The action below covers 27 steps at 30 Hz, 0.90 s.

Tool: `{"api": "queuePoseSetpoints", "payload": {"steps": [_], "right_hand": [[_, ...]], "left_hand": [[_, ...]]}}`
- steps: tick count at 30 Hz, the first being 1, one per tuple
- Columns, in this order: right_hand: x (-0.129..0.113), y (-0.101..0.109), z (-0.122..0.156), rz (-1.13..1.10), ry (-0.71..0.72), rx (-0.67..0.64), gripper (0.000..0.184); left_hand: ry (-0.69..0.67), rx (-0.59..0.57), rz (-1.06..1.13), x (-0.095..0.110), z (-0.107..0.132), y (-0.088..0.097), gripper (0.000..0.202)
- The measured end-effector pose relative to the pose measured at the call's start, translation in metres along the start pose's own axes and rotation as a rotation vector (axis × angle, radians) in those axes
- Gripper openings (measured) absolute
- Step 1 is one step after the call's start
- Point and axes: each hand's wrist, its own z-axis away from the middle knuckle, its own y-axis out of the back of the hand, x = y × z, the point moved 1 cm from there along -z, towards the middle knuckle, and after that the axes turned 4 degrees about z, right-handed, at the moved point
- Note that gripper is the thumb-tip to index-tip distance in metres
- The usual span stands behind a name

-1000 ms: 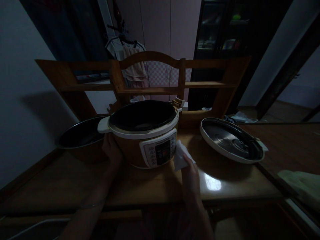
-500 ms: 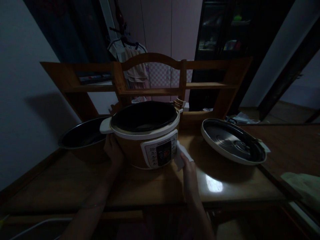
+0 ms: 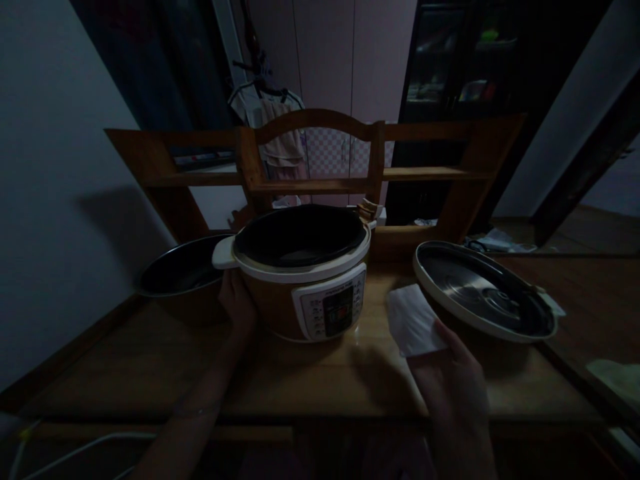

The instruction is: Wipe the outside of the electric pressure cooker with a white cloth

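Observation:
An electric cooker (image 3: 280, 303) with a white rim, a control panel (image 3: 339, 305) and a dark open inside stands on the wooden desk. My left hand (image 3: 237, 303) is against its left side, just under the white side handle (image 3: 224, 255), gripping there; some fingertips are hidden. To the right of the panel, apart from the cooker, my right hand (image 3: 453, 370) pinches a folded white cloth (image 3: 414, 321), perhaps a paper wipe. The cooker's round lid (image 3: 430, 283) lies at the right, its metal inner side facing up. A dark inner pot (image 3: 175, 297) sits at the left.
A wooden shelf rack (image 3: 313, 187) rises along the back of the desk (image 3: 300, 387). A pale wall (image 3: 60, 220) closes off the left side. White hanger-like rods (image 3: 110, 437) lie below the front edge. The room is dim.
My right hand has drawn the white cloth away from the cooker's panel, to the right and nearer me. My left hand stays at the cooker's side. The view has shifted slightly.

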Motion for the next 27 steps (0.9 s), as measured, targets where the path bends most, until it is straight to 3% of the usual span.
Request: {"api": "queuePoseSetpoints", "payload": {"steps": [7, 12, 15, 17, 21, 23, 27], "right_hand": [[0.006, 0.001, 0.002, 0.039, -0.032, 0.001, 0.023], [0.017, 0.004, -0.006, 0.289, 0.195, 0.109, 0.036], [0.027, -0.012, -0.01, 0.351, 0.313, 0.138, 0.053], [0.036, -0.029, -0.01, 0.401, 0.323, 0.084, 0.056], [0.063, -0.051, 0.0, 0.532, 0.351, -0.167, 0.052], [0.079, -0.047, 0.006, 0.514, 0.329, -0.19, 0.051], [0.108, -0.022, 0.019, 0.49, 0.162, -0.085, 0.057]], "left_hand": [[0.021, 0.011, 0.001, 0.0, 0.0, 0.0, 0.044], [0.01, 0.011, -0.007, 0.004, 0.0, -0.001, 0.044], [0.006, 0.009, -0.001, 0.005, 0.0, -0.002, 0.044], [0.007, 0.012, -0.005, 0.005, -0.001, -0.002, 0.045], [0.019, 0.009, -0.016, 0.003, -0.001, -0.001, 0.046], [0.011, 0.007, -0.008, 0.002, -0.002, -0.001, 0.045], [0.014, 0.0, 0.018, 0.002, -0.001, -0.001, 0.044]]}}
